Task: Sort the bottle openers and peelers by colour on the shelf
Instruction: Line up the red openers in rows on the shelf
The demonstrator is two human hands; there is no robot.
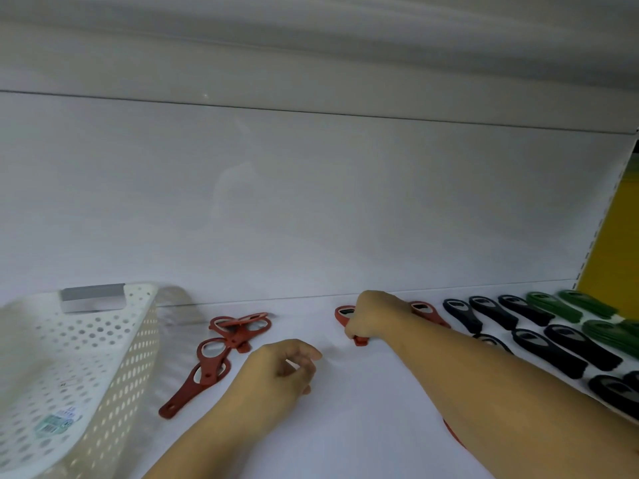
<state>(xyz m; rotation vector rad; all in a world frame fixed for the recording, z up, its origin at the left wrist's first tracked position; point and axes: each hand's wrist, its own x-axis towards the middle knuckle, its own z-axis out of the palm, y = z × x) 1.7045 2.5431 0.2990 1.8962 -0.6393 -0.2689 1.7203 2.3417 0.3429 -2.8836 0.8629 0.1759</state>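
On the white shelf [345, 409], my right hand [371, 318] is closed over a red bottle opener [344, 314] near the back wall. Another red opener [428, 312] lies just right of that hand, partly behind my forearm. My left hand [280, 371] hovers low over the shelf in the middle, fingers curled, with nothing seen in it. Left of it lie red two-ring openers: a pile [240, 326] and a single long one [204, 371]. Black openers [518, 323] and green ones [570, 305] lie in rows at the right.
A white perforated plastic basket [86, 375] stands at the left on the shelf. The white back panel rises behind everything. A yellow upright [619, 236] borders the shelf at the right. A red piece [453, 433] peeks from under my right forearm.
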